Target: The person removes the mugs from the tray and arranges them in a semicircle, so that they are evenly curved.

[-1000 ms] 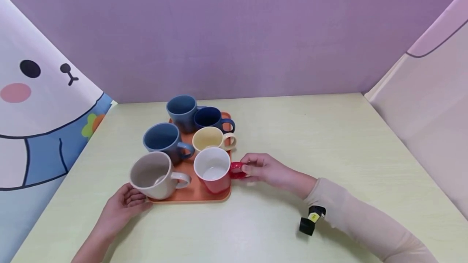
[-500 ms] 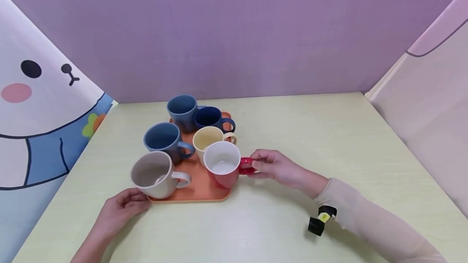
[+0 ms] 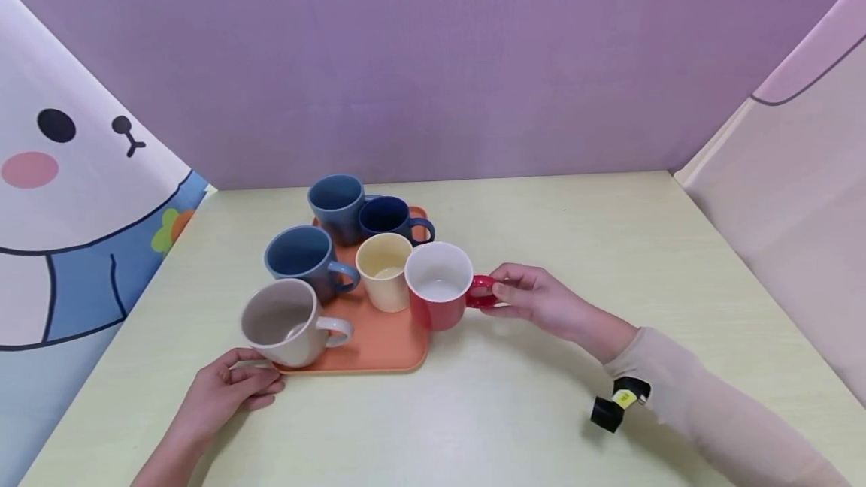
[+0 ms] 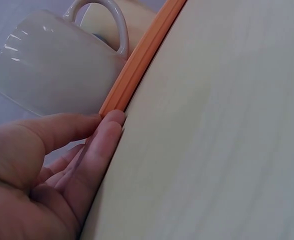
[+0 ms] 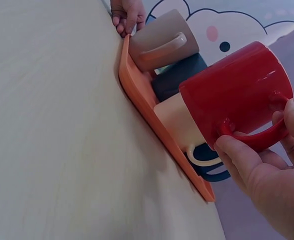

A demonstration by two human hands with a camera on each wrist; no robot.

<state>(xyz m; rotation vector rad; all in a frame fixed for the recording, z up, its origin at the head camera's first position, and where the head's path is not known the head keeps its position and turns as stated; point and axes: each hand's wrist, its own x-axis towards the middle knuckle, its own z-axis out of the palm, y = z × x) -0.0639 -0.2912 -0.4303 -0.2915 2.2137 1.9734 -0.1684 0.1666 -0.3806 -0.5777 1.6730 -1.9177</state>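
My right hand (image 3: 534, 299) holds a red mug (image 5: 232, 92) with a white inside by its handle. The mug is off the tray surface, over the right edge of an orange tray (image 3: 386, 348). At the tray's front left corner, my left hand (image 4: 52, 165) pinches the rim between thumb and fingers. Close to that hand, a greyish-beige mug (image 3: 287, 329) stands on the tray. A cream mug (image 3: 387, 276) is just left of the red one, its handle hidden in the head view.
On the tray's left and back stand a blue mug (image 3: 304, 261), a grey-blue mug (image 3: 338, 205) and a dark navy mug (image 3: 387, 218). Pale table surface (image 3: 575, 239) stretches to the right. A purple cloth wall (image 3: 433, 66) rises behind.
My right hand has lifted the red mug from the tray's front right and carried it right and away from me. The left hand stays at the tray corner; its fingers shifted slightly.
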